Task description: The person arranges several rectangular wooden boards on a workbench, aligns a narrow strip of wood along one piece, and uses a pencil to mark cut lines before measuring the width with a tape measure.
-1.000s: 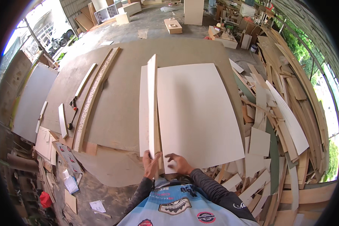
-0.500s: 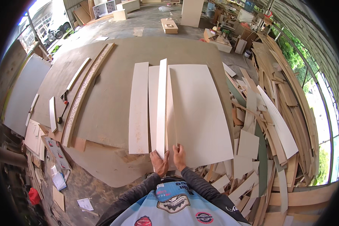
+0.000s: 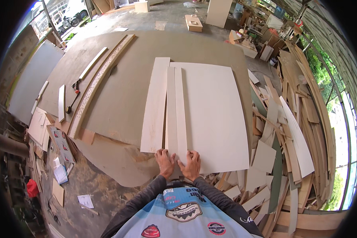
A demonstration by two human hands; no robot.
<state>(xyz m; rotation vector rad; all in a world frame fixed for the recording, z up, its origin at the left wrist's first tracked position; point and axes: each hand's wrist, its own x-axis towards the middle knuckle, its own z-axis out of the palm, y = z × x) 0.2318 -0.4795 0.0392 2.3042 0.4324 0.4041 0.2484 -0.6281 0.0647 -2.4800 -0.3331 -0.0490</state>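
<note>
Two narrow pale plywood strips lie flat side by side on a large pale plywood sheet, which rests on a big brown board. My left hand and my right hand press flat on the near ends of these strips, fingers spread. A wider pale strip lies just left of them, apart from my hands.
A long patterned moulding, a white strip and a hammer lie on the board's left. Piles of wood offcuts crowd the right side. Boxes and papers litter the floor at the left; a wooden box stands far off.
The strip that stood on its edge between my hands now lies flat on the large sheet. Both hands moved from gripping its end to pressing down on the strips.
</note>
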